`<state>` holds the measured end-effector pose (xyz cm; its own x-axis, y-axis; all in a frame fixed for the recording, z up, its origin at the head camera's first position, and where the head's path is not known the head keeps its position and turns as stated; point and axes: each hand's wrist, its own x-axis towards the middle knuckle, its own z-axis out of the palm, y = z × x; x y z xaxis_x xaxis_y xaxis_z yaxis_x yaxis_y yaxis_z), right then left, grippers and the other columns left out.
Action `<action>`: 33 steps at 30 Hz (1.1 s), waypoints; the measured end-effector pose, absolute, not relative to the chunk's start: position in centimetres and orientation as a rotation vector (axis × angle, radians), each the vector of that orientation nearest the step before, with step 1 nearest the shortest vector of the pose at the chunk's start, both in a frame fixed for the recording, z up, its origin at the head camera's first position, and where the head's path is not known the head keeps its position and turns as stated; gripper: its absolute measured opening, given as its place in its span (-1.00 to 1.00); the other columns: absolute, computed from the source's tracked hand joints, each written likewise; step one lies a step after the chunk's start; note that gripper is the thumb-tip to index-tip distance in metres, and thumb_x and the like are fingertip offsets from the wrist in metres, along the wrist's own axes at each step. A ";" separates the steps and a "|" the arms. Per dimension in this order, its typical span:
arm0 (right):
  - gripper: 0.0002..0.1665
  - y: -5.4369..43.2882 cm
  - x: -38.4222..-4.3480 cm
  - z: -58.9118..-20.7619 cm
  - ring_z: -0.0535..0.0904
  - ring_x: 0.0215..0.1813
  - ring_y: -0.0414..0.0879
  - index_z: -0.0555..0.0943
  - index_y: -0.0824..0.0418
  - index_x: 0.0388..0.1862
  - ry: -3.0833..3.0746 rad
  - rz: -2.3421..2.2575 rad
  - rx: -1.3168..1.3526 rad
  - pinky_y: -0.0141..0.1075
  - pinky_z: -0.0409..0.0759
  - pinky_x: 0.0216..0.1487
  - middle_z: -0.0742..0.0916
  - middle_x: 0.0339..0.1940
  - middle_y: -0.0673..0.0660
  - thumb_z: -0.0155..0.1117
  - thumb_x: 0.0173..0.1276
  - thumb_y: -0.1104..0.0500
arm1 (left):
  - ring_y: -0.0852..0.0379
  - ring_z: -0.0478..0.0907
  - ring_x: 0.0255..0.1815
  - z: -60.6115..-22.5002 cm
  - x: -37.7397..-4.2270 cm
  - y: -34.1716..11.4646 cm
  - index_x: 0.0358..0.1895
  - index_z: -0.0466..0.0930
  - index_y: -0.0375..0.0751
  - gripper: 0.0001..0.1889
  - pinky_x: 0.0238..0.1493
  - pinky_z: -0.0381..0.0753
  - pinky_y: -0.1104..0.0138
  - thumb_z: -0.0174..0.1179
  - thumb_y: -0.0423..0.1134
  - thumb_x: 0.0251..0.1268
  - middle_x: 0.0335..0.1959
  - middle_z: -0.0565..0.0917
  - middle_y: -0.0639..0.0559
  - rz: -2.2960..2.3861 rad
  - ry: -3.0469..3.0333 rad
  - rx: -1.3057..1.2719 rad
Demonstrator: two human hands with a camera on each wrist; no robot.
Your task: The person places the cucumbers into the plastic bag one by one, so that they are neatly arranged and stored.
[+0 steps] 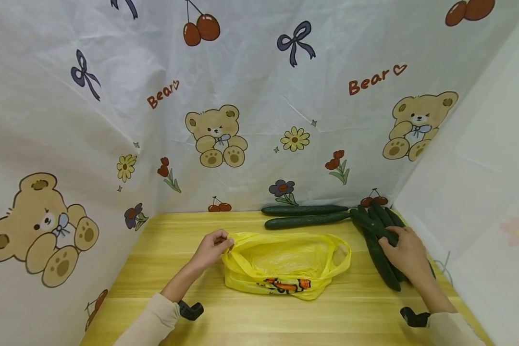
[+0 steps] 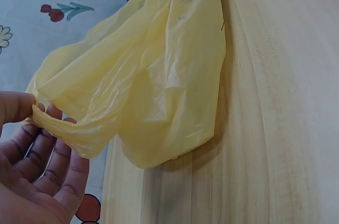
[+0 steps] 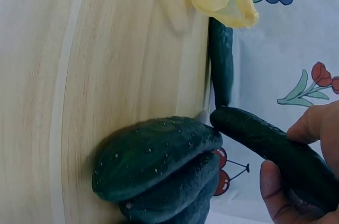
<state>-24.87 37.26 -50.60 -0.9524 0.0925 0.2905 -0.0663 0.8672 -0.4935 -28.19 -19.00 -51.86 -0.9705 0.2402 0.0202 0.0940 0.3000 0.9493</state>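
A yellow plastic bag [image 1: 281,269] with printed lettering lies on the table, its mouth spread toward the back. My left hand [image 1: 212,249] pinches the bag's left handle between thumb and fingers; the left wrist view shows the handle [image 2: 69,128] held a little off the tabletop. At the right, my right hand [image 1: 404,250] grips a cucumber [image 3: 270,147] with thumb and fingers on either side. It lies over a pile of several dark green cucumbers [image 3: 153,155]. Part of the gripped cucumber is hidden by the hand.
Two more cucumbers [image 1: 304,221] lie side by side along the table's back edge, behind the bag. A printed cloth [image 1: 259,96] with bears hangs behind and to the left of the wooden table [image 1: 259,322]. A pale cable [image 1: 446,269] shows by the right edge.
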 end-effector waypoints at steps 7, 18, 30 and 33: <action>-0.47 37.9 -23.9 -49.5 0.62 -0.37 0.20 0.61 0.43 0.31 -2.637 0.722 0.013 0.31 0.57 -0.20 0.58 0.23 0.61 0.29 0.55 0.08 | 0.09 0.45 -0.31 -51.8 -28.2 -18.8 -0.13 0.54 -0.26 -0.80 -0.22 0.46 0.34 0.21 -0.18 0.66 -0.26 0.65 -0.09 1.753 2.436 0.268; -0.52 38.0 -21.9 -47.1 0.45 -0.48 -0.17 0.66 0.29 0.31 -2.586 0.687 0.161 -0.15 0.47 -0.32 0.65 0.15 0.41 0.37 0.49 0.11 | 0.08 0.47 -0.32 -51.8 -28.3 -18.5 -0.13 0.56 -0.23 -0.81 -0.20 0.49 0.24 0.22 -0.17 0.66 -0.24 0.66 -0.04 1.755 2.441 0.263; -0.50 37.4 -20.7 -45.8 0.42 -0.06 -0.52 0.70 0.07 0.28 -2.563 0.659 0.421 -0.30 0.52 -0.22 0.70 0.05 0.02 0.54 0.36 0.19 | 0.06 0.54 -0.26 -51.8 -28.5 -18.2 -0.12 0.55 -0.31 -0.76 -0.21 0.51 0.22 0.22 -0.17 0.66 -0.06 0.70 -0.25 1.777 2.469 0.257; -0.50 36.9 -20.2 -45.4 0.44 -0.08 -0.51 0.71 0.04 0.26 -2.564 0.683 0.490 -0.33 0.47 -0.25 0.69 0.02 -0.04 0.55 0.35 0.23 | 0.06 0.54 -0.26 -51.7 -28.5 -18.1 -0.11 0.56 -0.32 -0.75 -0.20 0.52 0.24 0.22 -0.15 0.66 -0.05 0.70 -0.27 1.775 2.466 0.252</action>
